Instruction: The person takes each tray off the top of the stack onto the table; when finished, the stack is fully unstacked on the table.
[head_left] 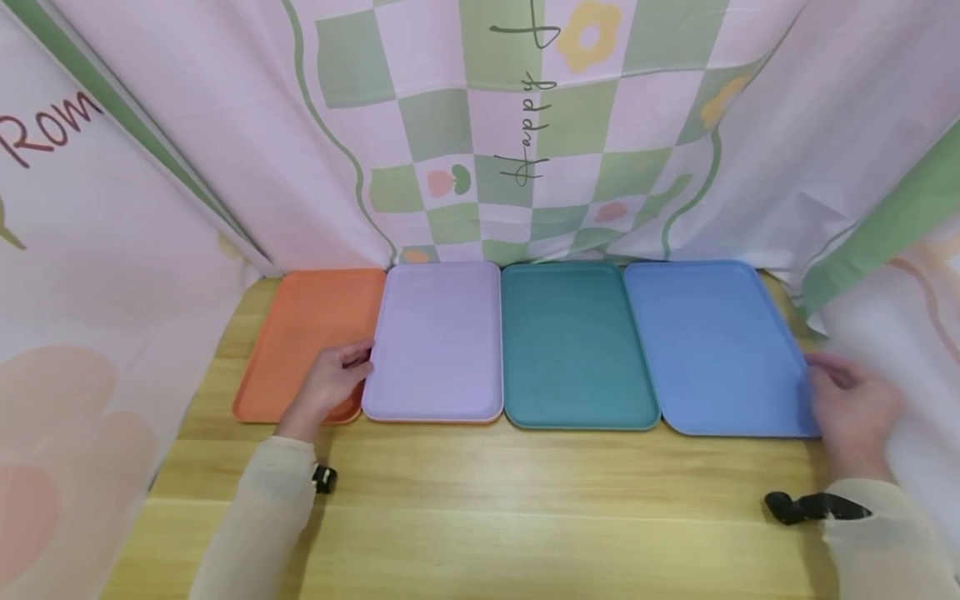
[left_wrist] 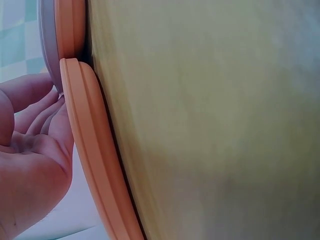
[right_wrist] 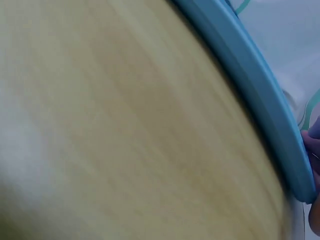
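Four trays... several rectangular trays lie side by side in the head view: an orange tray (head_left: 300,321), a lavender tray (head_left: 438,342), a teal tray (head_left: 573,346) and a blue tray (head_left: 716,346). Reaching over the orange tray, my left hand (head_left: 333,379) pinches the lavender tray's left edge. The left wrist view shows thumb and fingers at that lavender rim (left_wrist: 47,45), which rests on another orange tray (left_wrist: 70,27). My right hand (head_left: 855,404) grips the blue tray's right edge; in the right wrist view only some fingertips (right_wrist: 312,142) show beside the blue rim (right_wrist: 250,75).
The trays lie on a wood-grain table (head_left: 540,517). Behind them hangs a checkered curtain (head_left: 510,125), with pale cloth on both sides. Black straps sit at both wrists, one at the right wrist (head_left: 817,507).
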